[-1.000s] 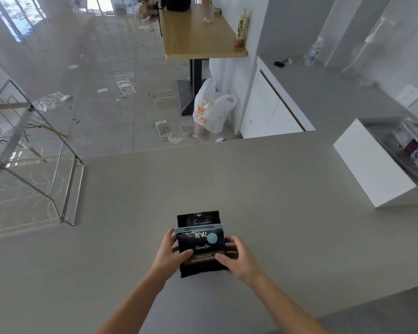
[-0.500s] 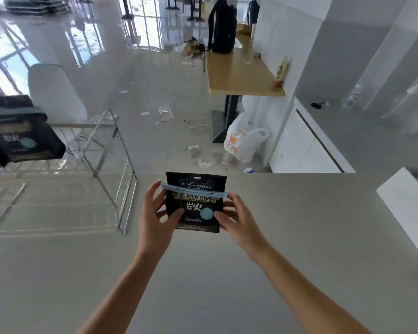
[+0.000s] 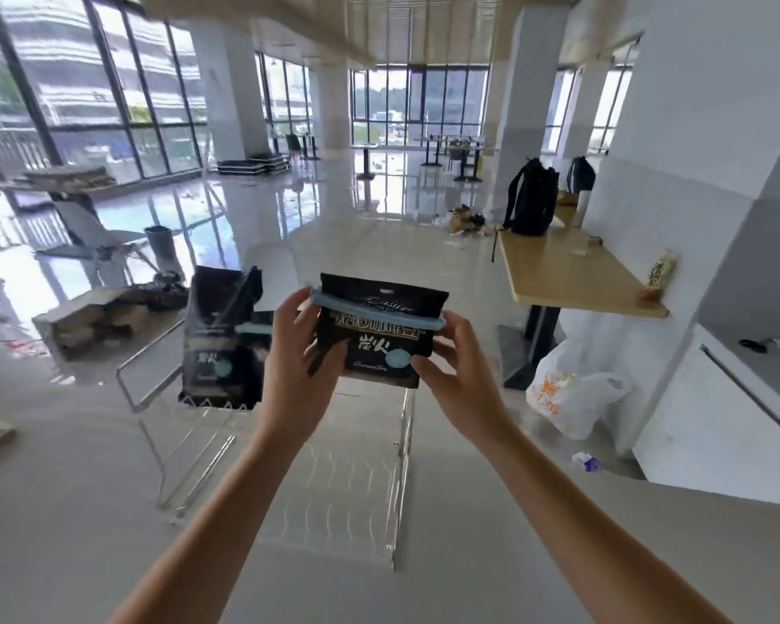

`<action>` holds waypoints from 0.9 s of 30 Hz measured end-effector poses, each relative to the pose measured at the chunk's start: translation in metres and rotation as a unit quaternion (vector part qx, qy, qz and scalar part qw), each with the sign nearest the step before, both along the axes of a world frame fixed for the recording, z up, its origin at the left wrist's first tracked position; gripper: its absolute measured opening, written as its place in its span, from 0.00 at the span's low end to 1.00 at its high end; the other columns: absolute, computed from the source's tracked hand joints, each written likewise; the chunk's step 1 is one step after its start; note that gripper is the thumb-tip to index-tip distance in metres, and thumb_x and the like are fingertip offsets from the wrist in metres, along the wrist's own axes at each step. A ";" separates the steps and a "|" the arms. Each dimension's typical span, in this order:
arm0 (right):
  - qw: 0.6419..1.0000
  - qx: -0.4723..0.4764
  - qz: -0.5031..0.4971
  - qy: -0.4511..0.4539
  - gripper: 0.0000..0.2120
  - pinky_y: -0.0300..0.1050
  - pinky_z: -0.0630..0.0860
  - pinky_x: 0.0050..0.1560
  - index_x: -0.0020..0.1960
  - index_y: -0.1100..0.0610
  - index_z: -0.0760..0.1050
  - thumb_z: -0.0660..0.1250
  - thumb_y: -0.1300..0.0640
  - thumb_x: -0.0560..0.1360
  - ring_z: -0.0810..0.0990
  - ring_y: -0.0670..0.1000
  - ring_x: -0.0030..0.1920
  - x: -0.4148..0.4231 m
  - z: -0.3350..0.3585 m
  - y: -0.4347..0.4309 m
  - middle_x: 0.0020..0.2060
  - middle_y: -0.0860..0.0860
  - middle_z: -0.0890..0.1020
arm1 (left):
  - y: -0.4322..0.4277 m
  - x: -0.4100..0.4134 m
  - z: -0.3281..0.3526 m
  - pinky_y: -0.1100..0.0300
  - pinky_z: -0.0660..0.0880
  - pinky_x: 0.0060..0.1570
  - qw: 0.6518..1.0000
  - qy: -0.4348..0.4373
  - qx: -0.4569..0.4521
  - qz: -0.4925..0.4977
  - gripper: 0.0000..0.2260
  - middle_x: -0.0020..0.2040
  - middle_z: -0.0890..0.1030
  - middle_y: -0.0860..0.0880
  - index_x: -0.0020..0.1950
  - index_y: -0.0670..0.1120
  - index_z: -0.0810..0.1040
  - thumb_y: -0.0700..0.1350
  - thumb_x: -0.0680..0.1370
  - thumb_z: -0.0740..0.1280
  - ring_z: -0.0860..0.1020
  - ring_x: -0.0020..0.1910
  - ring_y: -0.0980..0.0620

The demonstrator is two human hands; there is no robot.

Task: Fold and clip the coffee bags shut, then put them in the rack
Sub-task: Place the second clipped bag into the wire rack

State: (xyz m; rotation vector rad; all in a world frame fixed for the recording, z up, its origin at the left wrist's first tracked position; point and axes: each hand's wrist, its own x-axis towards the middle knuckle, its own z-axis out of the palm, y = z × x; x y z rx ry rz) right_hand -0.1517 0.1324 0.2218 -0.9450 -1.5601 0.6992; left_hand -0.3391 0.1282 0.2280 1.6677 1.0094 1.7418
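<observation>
The black foil coffee bag (image 3: pixel 379 335) with pale lettering and a light-blue round label is held up in the air between both hands, above the clear wire rack (image 3: pixel 289 466) on the grey counter (image 3: pixel 64 511). A light-blue plastic clip (image 3: pixel 374 308) runs across its folded top. The left hand (image 3: pixel 296 371) grips the bag's left edge, thumb in front, and covers that lower corner; the right hand (image 3: pixel 458 376) pinches the right edge, and its fingers behind the bag are hidden. The print on the bag is too blurred to read in full. Just left of the left hand, a second black coffee bag (image 3: pixel 224 340) with a blue clip stands upright in the rack, smeared by motion blur. The rack's thin wires are hard to trace against the glossy floor. Beyond the right hand stand a wooden table (image 3: pixel 568 272) carrying a black backpack (image 3: pixel 530 198), and below it a white plastic shopping bag (image 3: pixel 573 398) on the floor.
</observation>
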 end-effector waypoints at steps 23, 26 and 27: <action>0.944 -0.133 -0.151 -0.263 0.31 0.54 0.63 0.72 0.74 0.55 0.55 0.64 0.52 0.76 0.61 0.53 0.72 -0.023 -0.066 0.084 0.71 0.54 0.64 | 0.094 -0.031 -0.088 0.47 0.71 0.65 0.943 0.017 -0.314 -0.108 0.28 0.69 0.70 0.41 0.72 0.45 0.55 0.38 0.76 0.65 0.70 0.67 0.45; 0.927 -0.048 -0.190 -0.321 0.32 0.55 0.58 0.74 0.75 0.53 0.53 0.63 0.49 0.76 0.54 0.53 0.75 -0.025 -0.052 0.073 0.75 0.53 0.59 | 0.081 -0.032 -0.068 0.46 0.54 0.74 0.942 0.062 -0.316 -0.098 0.37 0.76 0.56 0.41 0.75 0.47 0.44 0.45 0.76 0.67 0.56 0.75 0.44; 0.920 -0.015 -0.202 -0.336 0.32 0.56 0.55 0.74 0.75 0.51 0.52 0.63 0.48 0.76 0.51 0.52 0.76 -0.026 -0.046 0.069 0.76 0.52 0.56 | 0.075 -0.032 -0.060 0.48 0.51 0.74 0.947 0.106 -0.296 -0.071 0.39 0.78 0.50 0.43 0.75 0.47 0.42 0.48 0.76 0.66 0.51 0.76 0.46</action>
